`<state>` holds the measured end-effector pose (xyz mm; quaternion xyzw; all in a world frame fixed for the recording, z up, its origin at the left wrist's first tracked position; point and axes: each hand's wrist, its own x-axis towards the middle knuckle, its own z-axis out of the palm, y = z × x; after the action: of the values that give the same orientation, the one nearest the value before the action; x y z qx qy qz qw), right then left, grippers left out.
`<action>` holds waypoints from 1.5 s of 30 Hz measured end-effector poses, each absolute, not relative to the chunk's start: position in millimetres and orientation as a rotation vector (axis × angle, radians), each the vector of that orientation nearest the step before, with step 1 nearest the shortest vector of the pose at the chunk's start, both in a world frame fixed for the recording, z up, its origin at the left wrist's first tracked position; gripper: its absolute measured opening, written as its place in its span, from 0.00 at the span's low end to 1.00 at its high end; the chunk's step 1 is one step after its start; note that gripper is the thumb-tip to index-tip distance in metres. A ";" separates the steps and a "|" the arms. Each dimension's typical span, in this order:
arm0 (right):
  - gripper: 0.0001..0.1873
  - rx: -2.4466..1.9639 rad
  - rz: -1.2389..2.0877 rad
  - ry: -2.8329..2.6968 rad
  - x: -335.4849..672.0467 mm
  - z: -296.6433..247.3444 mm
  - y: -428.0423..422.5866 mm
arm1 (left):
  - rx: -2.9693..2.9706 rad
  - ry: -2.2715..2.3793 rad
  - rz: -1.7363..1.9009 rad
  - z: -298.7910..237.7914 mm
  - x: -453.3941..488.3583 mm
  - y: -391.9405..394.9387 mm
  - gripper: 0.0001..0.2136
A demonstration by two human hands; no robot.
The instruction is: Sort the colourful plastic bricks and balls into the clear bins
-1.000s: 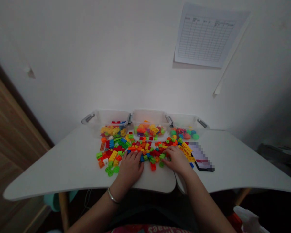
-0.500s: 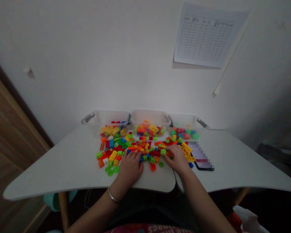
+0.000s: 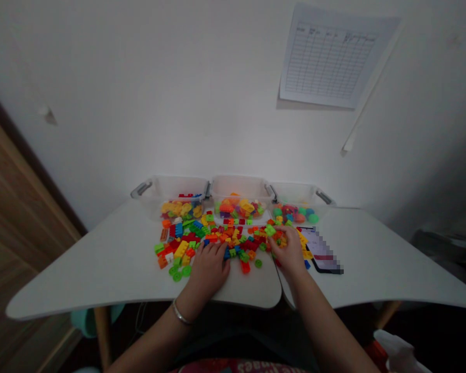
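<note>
Loose toy building bricks [image 3: 181, 248] in many colours lie spread over the white table. My left hand [image 3: 210, 269], with a silver bangle at the wrist, rests palm down at the near edge of the pile. Its fingers are stretched out beside a blue brick [image 3: 227, 253], and whatever lies under the palm is hidden. Between the thumb and fingers of my right hand [image 3: 289, 252] is a light green brick [image 3: 270, 230], held over the right part of the pile. Green round pieces [image 3: 186, 271] lie left of my left hand.
Three clear bins stand along the wall: the left bin [image 3: 178, 184], the middle bin [image 3: 241, 184] and the right bin [image 3: 295, 189], each with toy pieces inside. A phone [image 3: 321, 255], partly pixelated, lies to the right. A printed sheet [image 3: 330, 62] hangs above.
My right hand has lifted the light green brick up and slightly right, away from the front of the pile. My left hand stays where it was.
</note>
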<state>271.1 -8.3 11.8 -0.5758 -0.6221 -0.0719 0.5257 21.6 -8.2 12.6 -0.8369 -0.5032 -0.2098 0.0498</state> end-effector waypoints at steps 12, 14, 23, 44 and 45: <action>0.23 -1.226 0.176 -1.060 263.6 71.0 62.7 | -2.541 -1.529 -0.639 12.6 21.3 -7.6 0.20; 0.24 -1.271 0.256 -1.049 260.5 78.9 72.4 | -2.546 -1.531 -0.642 12.8 20.9 -7.4 0.20; 0.21 -1.739 0.287 -1.204 259.4 90.0 87.4 | -2.551 -1.541 -0.636 12.8 20.3 -7.5 0.21; 0.18 -1.731 0.216 -1.407 259.2 100.9 75.3 | -2.550 -1.537 -0.642 11.9 19.1 -7.0 0.21; 0.20 -1.696 0.207 -1.393 257.8 101.8 71.8 | -2.553 -1.540 -0.639 12.2 19.3 -7.2 0.21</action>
<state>257.8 71.8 101.8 -0.6864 -0.5639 0.0839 0.4515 19.3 -7.2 12.2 -0.8364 -0.5045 -0.2094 0.0459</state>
